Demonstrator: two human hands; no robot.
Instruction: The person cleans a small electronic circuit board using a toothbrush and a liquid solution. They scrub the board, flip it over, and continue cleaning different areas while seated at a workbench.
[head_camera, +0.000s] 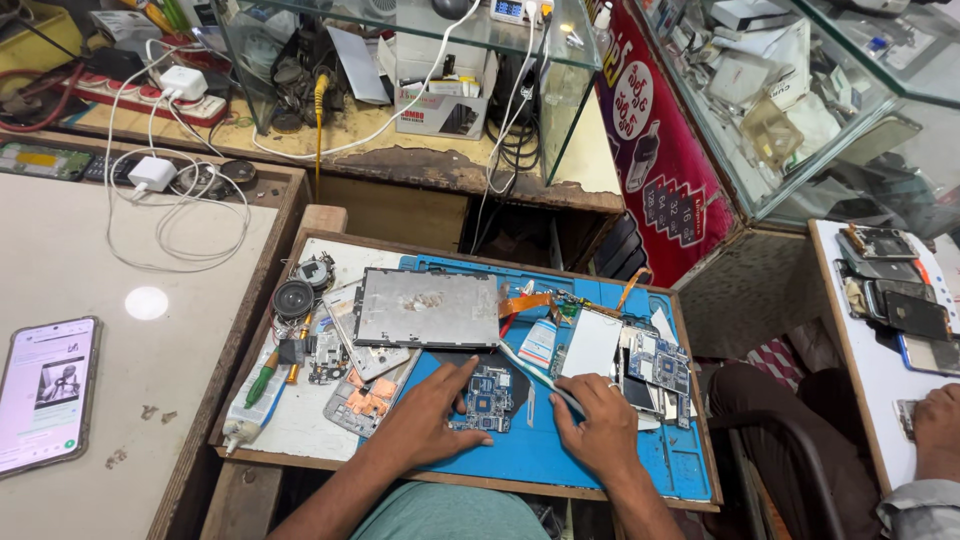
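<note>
My left hand (432, 415) lies spread and flat on the blue repair mat (560, 450), fingertips pressing the near edge of the small blue circuit board (487, 397) to pin it, while my right hand (600, 425) is closed in a pencil grip around a slim white-handled tool (530, 372) whose tip reaches up and left over the board. The board sits near the middle of the mat, just in front of the grey metal shield plate (430, 308) and left of the second blue board (660, 362) on the opened tablet parts. To do this well, I judge the left fingers should stay on the board's bare margin, clear of its components, pressing straight down so it cannot skate on the mat. The tool wants a low angle and light force, with the right wrist resting on the mat for steadiness; I cannot tell exactly where the tip touches. The orange flex ribbon (527, 301) lies close behind and looks easy to snag. Loose copper-padded pieces (366, 398) sit just left of my left hand, and a syringe-like bottle (252, 405) rests at the worktop's (290, 440) left edge. Another person's hand (938, 430) rests on the white table at right.
</note>
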